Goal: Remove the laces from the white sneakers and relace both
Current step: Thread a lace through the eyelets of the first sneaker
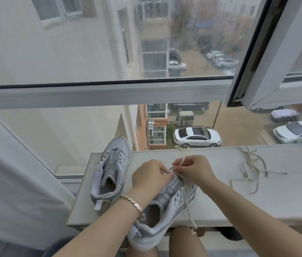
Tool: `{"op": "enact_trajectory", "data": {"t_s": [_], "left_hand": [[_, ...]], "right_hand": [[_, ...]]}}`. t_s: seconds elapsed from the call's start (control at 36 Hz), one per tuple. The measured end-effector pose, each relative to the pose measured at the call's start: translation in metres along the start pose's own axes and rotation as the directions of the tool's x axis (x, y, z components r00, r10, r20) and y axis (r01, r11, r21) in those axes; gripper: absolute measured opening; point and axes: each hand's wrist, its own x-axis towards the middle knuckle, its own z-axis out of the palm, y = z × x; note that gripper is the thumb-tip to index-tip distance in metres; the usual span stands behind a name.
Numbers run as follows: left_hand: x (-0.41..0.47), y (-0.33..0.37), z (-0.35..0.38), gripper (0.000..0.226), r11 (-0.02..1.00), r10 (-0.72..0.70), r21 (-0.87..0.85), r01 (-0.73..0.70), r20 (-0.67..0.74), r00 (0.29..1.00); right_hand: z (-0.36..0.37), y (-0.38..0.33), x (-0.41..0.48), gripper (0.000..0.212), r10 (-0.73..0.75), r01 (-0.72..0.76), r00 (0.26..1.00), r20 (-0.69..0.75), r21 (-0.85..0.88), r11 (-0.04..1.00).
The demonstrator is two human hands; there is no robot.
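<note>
A white sneaker (162, 210) lies tilted on the near edge of a pale board (220, 201), its heel hanging over my lap. My left hand (150, 175) grips the sneaker's toe end by the front eyelets. My right hand (193, 169) pinches a white lace (188, 203) at those eyelets; one end of this lace trails down the shoe's side and off the board's edge. The second white sneaker (112, 169), without a lace, stands on the board's left end, toe pointing away. A loose lace (252, 169) lies tangled on the board to the right.
The board rests against a window sill (68, 176), with large glass panes ahead and an open window sash (269, 52) at the upper right. A grey curtain or cloth (13, 182) hangs at the left. My bare knees are under the board's front edge.
</note>
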Motion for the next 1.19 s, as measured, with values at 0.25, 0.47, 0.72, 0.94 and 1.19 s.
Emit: {"op": "enact_trajectory", "data": {"t_s": [0.25,0.47,0.72,0.94,1.19], "left_hand": [[-0.003,-0.003,0.006,0.018,0.997,-0.003,-0.077,0.0,-0.041,0.999],[0.001,-0.004,0.005,0.017,0.976,-0.077,-0.205,0.079,0.018,0.997],[0.002,-0.005,0.005,0.01,0.955,-0.107,-0.274,0.111,0.03,0.994],[0.001,-0.004,0.006,0.015,0.957,-0.124,-0.264,0.123,0.014,0.992],[0.0,-0.005,0.009,0.009,0.966,-0.114,-0.237,0.106,-0.022,0.993]], "right_hand": [[-0.009,0.004,0.003,0.009,-0.185,0.192,0.981,0.053,-0.319,0.928],[-0.009,0.007,0.004,0.012,-0.253,0.29,0.956,0.15,-0.339,0.895],[-0.006,0.007,0.014,0.013,-0.244,0.312,0.946,0.215,-0.392,0.865],[-0.005,0.006,0.016,0.015,-0.203,0.266,0.954,0.219,-0.316,0.911],[0.0,0.001,0.014,0.03,-0.069,0.097,0.981,0.18,-0.151,0.984]]}}
